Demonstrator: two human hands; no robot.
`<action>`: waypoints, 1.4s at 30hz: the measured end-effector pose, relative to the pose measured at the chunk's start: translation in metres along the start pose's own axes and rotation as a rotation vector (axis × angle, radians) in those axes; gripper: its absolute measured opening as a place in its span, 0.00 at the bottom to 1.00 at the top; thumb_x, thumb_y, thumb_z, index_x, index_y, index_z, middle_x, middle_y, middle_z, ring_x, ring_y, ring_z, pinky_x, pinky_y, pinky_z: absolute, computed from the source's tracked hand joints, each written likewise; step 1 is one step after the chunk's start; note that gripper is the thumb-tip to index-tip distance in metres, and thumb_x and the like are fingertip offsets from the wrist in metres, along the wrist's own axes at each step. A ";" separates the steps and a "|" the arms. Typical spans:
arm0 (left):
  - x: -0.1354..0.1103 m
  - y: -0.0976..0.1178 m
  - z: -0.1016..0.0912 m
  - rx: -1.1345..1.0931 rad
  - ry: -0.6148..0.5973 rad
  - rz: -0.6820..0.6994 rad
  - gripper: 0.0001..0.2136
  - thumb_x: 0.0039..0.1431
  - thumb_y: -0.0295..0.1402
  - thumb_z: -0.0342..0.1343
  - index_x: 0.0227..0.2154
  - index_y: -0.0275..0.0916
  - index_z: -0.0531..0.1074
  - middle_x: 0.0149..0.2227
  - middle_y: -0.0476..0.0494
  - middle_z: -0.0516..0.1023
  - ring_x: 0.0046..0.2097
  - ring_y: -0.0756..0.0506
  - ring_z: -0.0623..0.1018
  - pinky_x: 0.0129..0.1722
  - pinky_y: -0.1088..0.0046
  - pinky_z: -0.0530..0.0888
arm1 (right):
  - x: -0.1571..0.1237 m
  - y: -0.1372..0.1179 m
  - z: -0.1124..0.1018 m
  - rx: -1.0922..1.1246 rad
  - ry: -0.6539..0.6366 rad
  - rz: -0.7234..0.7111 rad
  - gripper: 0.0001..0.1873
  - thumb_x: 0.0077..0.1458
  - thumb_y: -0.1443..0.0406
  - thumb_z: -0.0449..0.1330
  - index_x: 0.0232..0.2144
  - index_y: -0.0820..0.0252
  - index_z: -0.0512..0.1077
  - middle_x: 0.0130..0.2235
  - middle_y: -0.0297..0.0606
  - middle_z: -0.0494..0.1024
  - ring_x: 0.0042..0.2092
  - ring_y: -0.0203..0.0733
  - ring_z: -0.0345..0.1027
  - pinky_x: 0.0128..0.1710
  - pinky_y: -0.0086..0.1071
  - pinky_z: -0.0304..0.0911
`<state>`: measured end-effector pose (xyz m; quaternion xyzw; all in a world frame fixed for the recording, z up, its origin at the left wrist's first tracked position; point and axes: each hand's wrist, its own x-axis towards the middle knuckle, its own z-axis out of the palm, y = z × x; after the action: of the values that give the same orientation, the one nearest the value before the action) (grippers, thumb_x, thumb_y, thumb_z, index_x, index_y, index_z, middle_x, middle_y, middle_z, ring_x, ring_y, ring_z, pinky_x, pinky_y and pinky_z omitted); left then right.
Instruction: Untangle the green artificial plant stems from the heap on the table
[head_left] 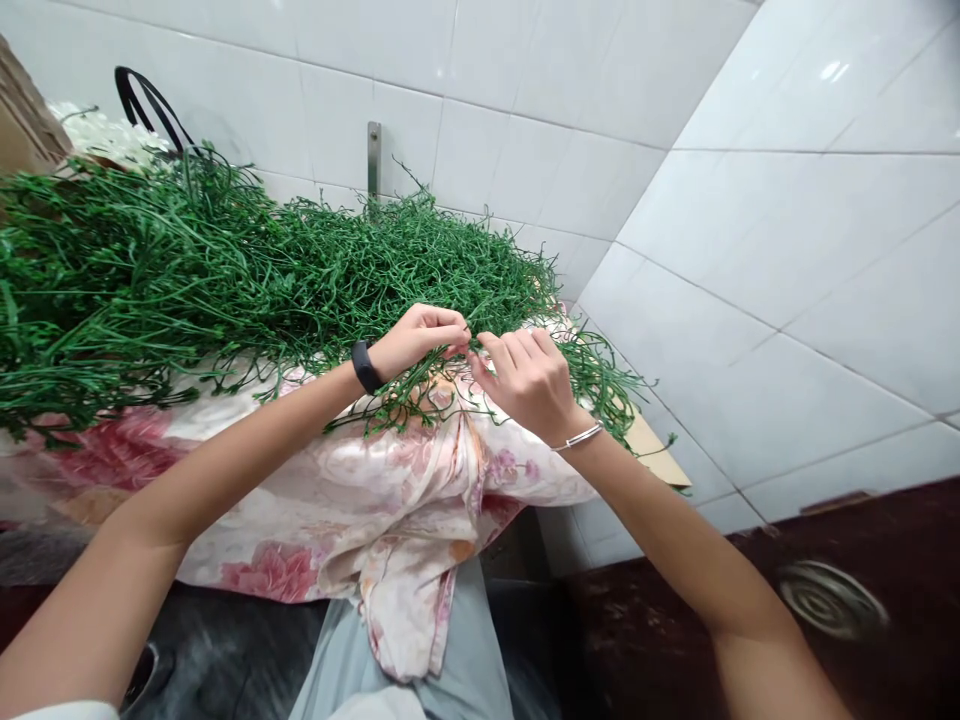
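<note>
A big heap of thin green plastic stems lies on a table covered with a floral cloth. My left hand, with a black band on its wrist, is curled in a pinch at the near edge of the heap. My right hand, wearing a silver bracelet, is closed right beside it, fingertips almost touching the left ones. Both pinch green stems between the fingertips at the heap's front edge.
White tiled walls close in behind and on the right. A black bag handle and white flowers sit behind the heap at the far left. Cardboard pokes out under the cloth. A floor drain lies at lower right.
</note>
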<state>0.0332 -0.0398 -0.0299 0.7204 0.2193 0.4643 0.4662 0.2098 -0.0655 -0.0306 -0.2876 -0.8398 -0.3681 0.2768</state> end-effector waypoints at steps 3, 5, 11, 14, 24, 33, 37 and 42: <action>-0.001 0.001 0.001 0.031 -0.005 0.019 0.09 0.48 0.30 0.52 0.16 0.34 0.64 0.17 0.53 0.64 0.23 0.56 0.63 0.28 0.77 0.60 | 0.003 0.000 -0.004 0.105 -0.076 0.065 0.14 0.58 0.64 0.45 0.28 0.63 0.67 0.23 0.37 0.67 0.28 0.37 0.57 0.31 0.34 0.49; -0.002 0.003 0.003 0.110 0.010 0.047 0.08 0.49 0.30 0.51 0.17 0.34 0.63 0.18 0.53 0.63 0.23 0.56 0.62 0.26 0.77 0.59 | 0.004 -0.001 -0.008 0.382 -0.134 0.232 0.14 0.58 0.63 0.45 0.25 0.62 0.65 0.23 0.36 0.67 0.27 0.34 0.56 0.31 0.33 0.50; -0.006 0.000 0.009 0.580 0.063 0.352 0.06 0.51 0.28 0.50 0.21 0.35 0.62 0.21 0.52 0.61 0.25 0.54 0.60 0.26 0.77 0.59 | 0.004 -0.009 -0.016 1.572 -0.345 0.882 0.13 0.54 0.61 0.49 0.21 0.61 0.61 0.18 0.28 0.57 0.21 0.29 0.50 0.23 0.27 0.48; -0.007 -0.004 0.010 0.813 0.004 0.576 0.05 0.54 0.29 0.48 0.25 0.36 0.65 0.25 0.47 0.66 0.30 0.51 0.63 0.31 0.75 0.62 | 0.002 -0.009 -0.019 1.990 -0.418 1.099 0.14 0.52 0.64 0.47 0.17 0.59 0.54 0.14 0.25 0.47 0.18 0.28 0.42 0.23 0.26 0.48; -0.010 -0.001 0.017 0.545 0.036 0.292 0.06 0.50 0.29 0.51 0.20 0.36 0.63 0.21 0.51 0.61 0.26 0.53 0.61 0.27 0.76 0.60 | -0.005 -0.007 -0.042 1.382 -0.319 0.920 0.10 0.50 0.60 0.55 0.27 0.62 0.65 0.23 0.32 0.65 0.25 0.31 0.58 0.25 0.28 0.55; -0.003 0.007 0.006 0.057 -0.086 -0.117 0.10 0.46 0.28 0.50 0.12 0.33 0.63 0.15 0.53 0.63 0.22 0.56 0.63 0.28 0.77 0.61 | -0.021 -0.007 -0.044 0.108 0.206 0.239 0.18 0.48 0.65 0.58 0.44 0.53 0.63 0.43 0.40 0.71 0.47 0.47 0.63 0.45 0.43 0.56; -0.002 0.005 0.004 -0.046 -0.154 -0.174 0.10 0.46 0.27 0.50 0.13 0.32 0.65 0.15 0.52 0.63 0.20 0.56 0.62 0.25 0.78 0.60 | -0.033 -0.003 -0.037 0.055 0.192 -0.132 0.25 0.48 0.70 0.59 0.47 0.43 0.61 0.42 0.31 0.74 0.44 0.40 0.67 0.41 0.37 0.58; -0.003 0.002 0.004 -0.192 -0.220 -0.277 0.11 0.45 0.27 0.50 0.11 0.33 0.62 0.13 0.53 0.61 0.18 0.57 0.61 0.22 0.78 0.59 | -0.030 -0.001 -0.032 0.212 -0.156 -0.202 0.26 0.54 0.69 0.54 0.52 0.38 0.56 0.47 0.26 0.72 0.45 0.36 0.68 0.41 0.35 0.61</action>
<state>0.0353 -0.0449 -0.0302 0.6821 0.2186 0.3328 0.6133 0.2376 -0.0995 -0.0331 -0.1986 -0.9175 -0.2799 0.2011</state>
